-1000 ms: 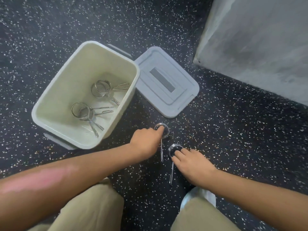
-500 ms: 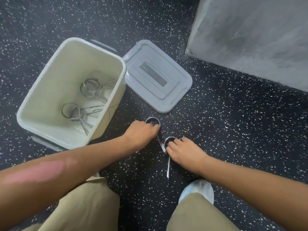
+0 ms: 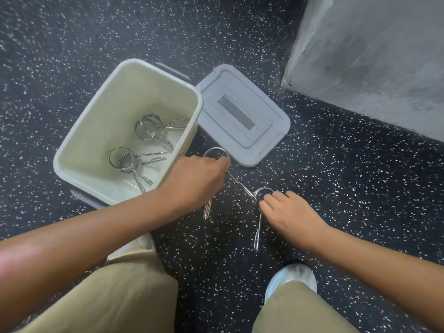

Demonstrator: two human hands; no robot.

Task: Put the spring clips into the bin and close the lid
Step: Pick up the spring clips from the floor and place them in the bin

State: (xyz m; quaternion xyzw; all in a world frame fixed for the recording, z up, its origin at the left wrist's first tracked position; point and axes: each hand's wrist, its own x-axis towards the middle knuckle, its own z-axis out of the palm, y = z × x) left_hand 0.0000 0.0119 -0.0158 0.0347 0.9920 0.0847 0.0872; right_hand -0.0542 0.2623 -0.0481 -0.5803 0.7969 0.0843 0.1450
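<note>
A: Nearest, khaki knees and a pale shoe (image 3: 292, 276) over the speckled floor (image 3: 336, 188). Just past them, right hand (image 3: 292, 216) down low, fingers curled round the ring of one spring clip (image 3: 258, 227); closed grip on it, handle trailing back toward the knees. Whether lifted off the floor or resting on it, cannot tell.

B: And the left?

A: Left hand (image 3: 197, 180) closed on the second clip (image 3: 216, 153), ring poking out beyond the knuckles, one handle hanging below the wrist, the other slanting across to meet the right-hand clip. Touching or hooked there, hard to say.

B: So, which step?

A: Pick-up of the last two loose clips, by the look of it. Carry to the bin likely next. Calls for separating the two first if snagged, then lifting clear over the rim and dropping inside.

B: Further out?

A: Cream bin (image 3: 79, 140), open, just beyond the left hand. Inside, on the bottom, clips in two bunches: a nearer bunch (image 3: 125, 161) and a farther bunch (image 3: 149, 127), exact count unclear. Grey lid (image 3: 271, 116) flat on the floor beside the bin, touching or nearly touching its far corner. Closing not yet begun. Farthest, a grey wall (image 3: 372, 56).
</note>
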